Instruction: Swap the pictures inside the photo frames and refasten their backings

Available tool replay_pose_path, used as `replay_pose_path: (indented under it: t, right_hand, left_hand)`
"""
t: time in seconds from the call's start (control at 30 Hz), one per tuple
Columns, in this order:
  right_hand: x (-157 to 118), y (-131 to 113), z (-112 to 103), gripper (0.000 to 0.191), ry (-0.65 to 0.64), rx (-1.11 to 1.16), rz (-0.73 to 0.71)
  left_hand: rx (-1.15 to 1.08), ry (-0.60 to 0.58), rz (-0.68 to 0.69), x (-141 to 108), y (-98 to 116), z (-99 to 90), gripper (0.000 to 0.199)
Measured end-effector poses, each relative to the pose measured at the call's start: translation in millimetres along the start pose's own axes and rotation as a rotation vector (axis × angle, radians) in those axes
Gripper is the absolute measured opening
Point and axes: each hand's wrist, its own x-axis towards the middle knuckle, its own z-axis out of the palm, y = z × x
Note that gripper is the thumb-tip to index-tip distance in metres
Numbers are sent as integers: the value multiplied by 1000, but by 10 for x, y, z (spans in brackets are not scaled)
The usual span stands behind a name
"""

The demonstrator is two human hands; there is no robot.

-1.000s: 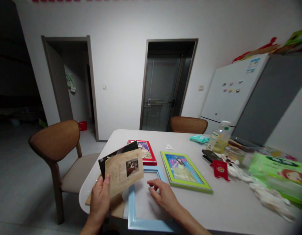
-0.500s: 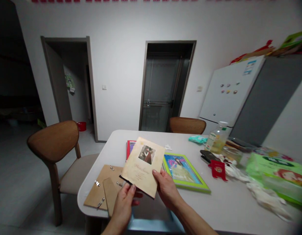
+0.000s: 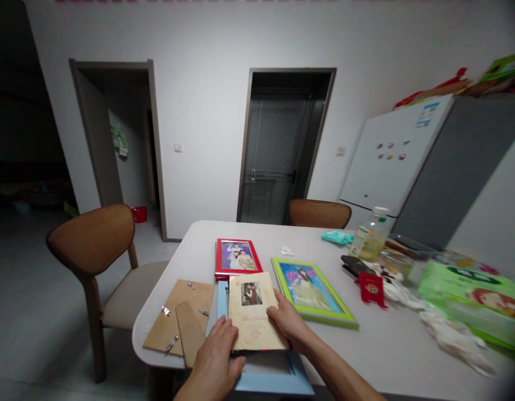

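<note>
At lower center, the right hand [image 3: 291, 324] pinches a card [image 3: 256, 322] over a blue frame [image 3: 271, 384], the left hand [image 3: 217, 356] spread alongside.

The flat cream card [image 3: 255, 324] has a little dark picture and faint writing. It is over the light blue frame [image 3: 274, 383], at the table's [image 3: 387, 345] near edge.
</note>
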Motion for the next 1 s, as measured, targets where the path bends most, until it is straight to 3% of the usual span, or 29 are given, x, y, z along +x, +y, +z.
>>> replay_pose_path:
  t: [0.23,0.37,0.53,0.77,0.9,1.0]
  right_hand:
    - [45,-24,110,59,79,-99,-63]
    - [59,4,84,58,15,-160,-61]
    - [31,-12,53,53,14,-441,-142]
    - [-87,-70,63,35,62,-920,-112]
    - [-90,-28,86,54,85,-950,-179]
    - [-79,7,83,70,94,-939,-148]
  left_hand:
    - [77,-71,-12,-7,56,-95,51]
    - [87,-91,-29,-8,77,-106,56]
    - [97,-113,-24,-11,116,-159,51]
    - [112,-99,-2,-2,118,-172,38]
    - [121,-97,-11,8,132,-174,35]
    - [127,-97,-10,-4,126,-168,34]
